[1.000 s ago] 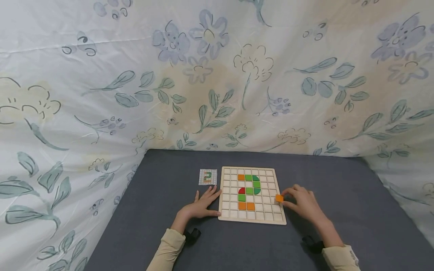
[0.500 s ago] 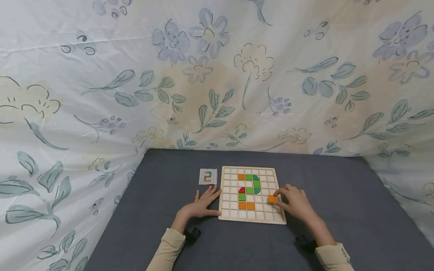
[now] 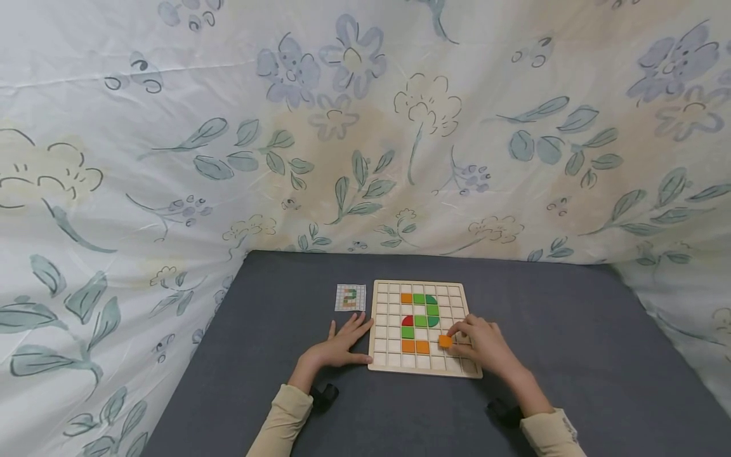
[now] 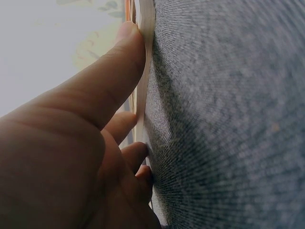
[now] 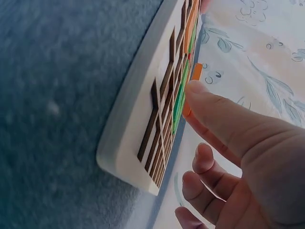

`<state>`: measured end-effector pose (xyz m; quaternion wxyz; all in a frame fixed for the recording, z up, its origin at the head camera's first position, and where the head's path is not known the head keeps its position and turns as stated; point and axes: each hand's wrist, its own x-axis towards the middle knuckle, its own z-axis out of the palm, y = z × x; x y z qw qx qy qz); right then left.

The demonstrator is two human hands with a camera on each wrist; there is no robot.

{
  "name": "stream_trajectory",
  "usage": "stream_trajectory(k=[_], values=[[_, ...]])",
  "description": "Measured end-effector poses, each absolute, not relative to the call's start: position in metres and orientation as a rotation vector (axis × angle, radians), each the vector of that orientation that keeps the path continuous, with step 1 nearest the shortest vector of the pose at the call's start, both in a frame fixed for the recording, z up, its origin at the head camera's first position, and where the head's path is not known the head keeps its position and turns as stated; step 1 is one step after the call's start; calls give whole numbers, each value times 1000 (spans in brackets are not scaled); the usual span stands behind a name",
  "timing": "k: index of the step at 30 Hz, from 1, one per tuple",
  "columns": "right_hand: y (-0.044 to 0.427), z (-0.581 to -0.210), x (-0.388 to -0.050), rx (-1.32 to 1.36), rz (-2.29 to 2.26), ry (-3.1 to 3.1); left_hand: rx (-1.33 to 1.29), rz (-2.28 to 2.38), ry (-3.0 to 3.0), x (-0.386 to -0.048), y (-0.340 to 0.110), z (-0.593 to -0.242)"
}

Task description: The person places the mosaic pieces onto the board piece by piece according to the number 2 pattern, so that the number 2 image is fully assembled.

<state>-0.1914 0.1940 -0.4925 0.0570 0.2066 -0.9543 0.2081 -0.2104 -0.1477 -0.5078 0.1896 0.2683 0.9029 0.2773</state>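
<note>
An orange square tile [image 3: 445,341] is pinched between the thumb and forefinger of my right hand [image 3: 485,346], just over the lower right part of the wooden grid board [image 3: 394,367]. In the right wrist view, this orange tile [image 5: 197,71] stands clear above the board's cells. My left hand [image 3: 338,348] lies spread at the board's left edge, its thumb and a fingertip touching the rim; the left wrist view shows its thumb [image 4: 109,78] against the wooden edge. Set in the board are orange tiles [image 3: 415,347], green tiles [image 3: 420,322] and a red rounded tile [image 3: 408,321].
A small printed pattern card [image 3: 350,298] lies left of the board, near its upper corner. Dark grey cloth [image 3: 400,412] covers the table. Flowered fabric [image 3: 365,127] hangs behind and at the sides.
My right hand has carried the orange tile leftward and slightly nearer, from the board's right edge to over its cells. The left hand has stayed in place.
</note>
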Motion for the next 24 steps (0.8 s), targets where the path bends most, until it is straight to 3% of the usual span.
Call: stream_trajectory(k=[24], values=[[178,-496,-189,699,587,-2899,762,781,2537,-209,-148,-506]])
